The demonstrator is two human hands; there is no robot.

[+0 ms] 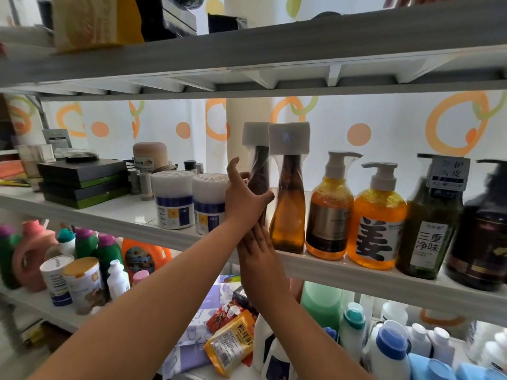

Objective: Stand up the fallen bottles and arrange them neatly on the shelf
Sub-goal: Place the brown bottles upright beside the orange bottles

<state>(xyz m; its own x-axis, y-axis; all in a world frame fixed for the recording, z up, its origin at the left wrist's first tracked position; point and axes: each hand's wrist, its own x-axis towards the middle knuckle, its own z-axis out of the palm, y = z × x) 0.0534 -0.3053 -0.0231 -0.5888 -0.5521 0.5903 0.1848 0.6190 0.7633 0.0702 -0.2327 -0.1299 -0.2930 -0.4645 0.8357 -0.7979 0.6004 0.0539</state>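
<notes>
On the middle shelf (356, 272) a tall dark brown bottle (259, 171) with a white wrapped cap stands upright at the left end of a row. My left hand (242, 200) grips its middle, thumb across the front. My right hand (256, 249) lies flat with straight fingers against its lower part, at the shelf's front edge. To its right, all upright, stand a matching amber bottle (288, 212), two orange pump bottles (329, 215) (377, 226), a green bottle (430, 231) and a dark bottle (482, 234).
Two white canisters (172, 200) (208, 204) stand just left of my hands, and beyond them a stack of black boxes (82, 182). The lower shelf holds several detergent bottles (107, 250), tins and snack packets (230, 341). The upper shelf board (247, 53) hangs close above.
</notes>
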